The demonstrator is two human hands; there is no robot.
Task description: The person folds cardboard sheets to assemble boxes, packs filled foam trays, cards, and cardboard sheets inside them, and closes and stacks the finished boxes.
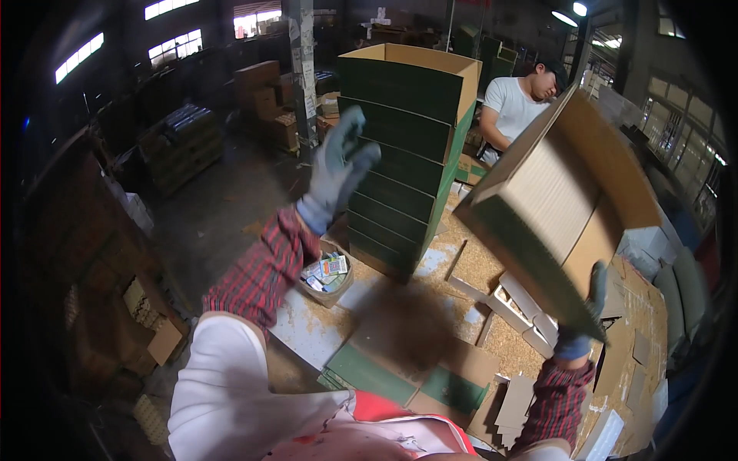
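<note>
My right hand (576, 343), in a grey-blue work glove, grips the lower edge of an open cardboard box (523, 250). The box is green outside and brown inside, and it is tilted in the air at the right, slightly blurred. My left hand (335, 175), gloved too, is raised with fingers apart and holds nothing. It is just left of a tall stack of green boxes (396, 157) on the worktable (304, 323); whether it touches the stack I cannot tell. The top box of the stack is open upward.
Flat green cardboard sheets (377, 373) lie on the near part of the table. A small container (327, 276) with printed cards stands by the stack's base. Cardboard strips (519, 315) lie at the middle right. A co-worker in a white shirt (511, 104) is beyond the table, near a pillar (304, 69).
</note>
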